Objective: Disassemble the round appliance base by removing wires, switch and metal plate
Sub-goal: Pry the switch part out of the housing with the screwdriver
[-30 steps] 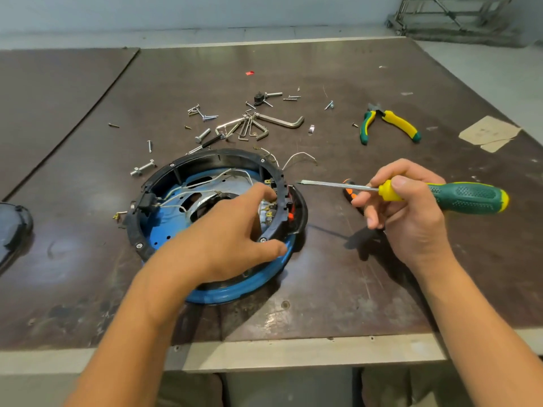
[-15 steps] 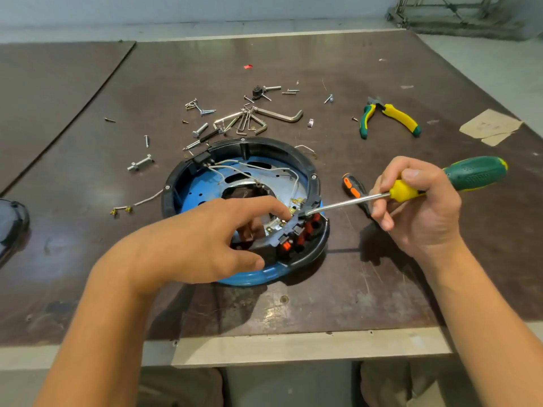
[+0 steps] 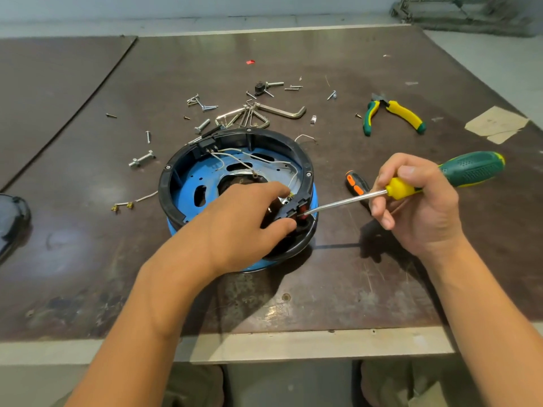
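The round appliance base [image 3: 176, 183], a black ring over a blue metal plate [image 3: 188, 179], sits mid-table with white wires [image 3: 258, 163] looping inside. My left hand [image 3: 246, 221] grips its near right rim, thumb outside, fingers inside beside the switch block [image 3: 296, 212] with red buttons. My right hand [image 3: 417, 207] holds a green and yellow screwdriver [image 3: 470, 171]; its tip touches the switch block from the right.
Loose screws and bolts [image 3: 202, 107], a set of hex keys [image 3: 264, 113] and green-yellow pliers [image 3: 393, 116] lie behind the base. A detached wire piece [image 3: 132, 202] lies to its left, a black-orange tool [image 3: 357, 183] to its right, a dark part [image 3: 11, 218] at far left.
The base has been turned under my left hand so the switch block faces right. My right hand brought the screwdriver tip down from above the rim onto the switch block.
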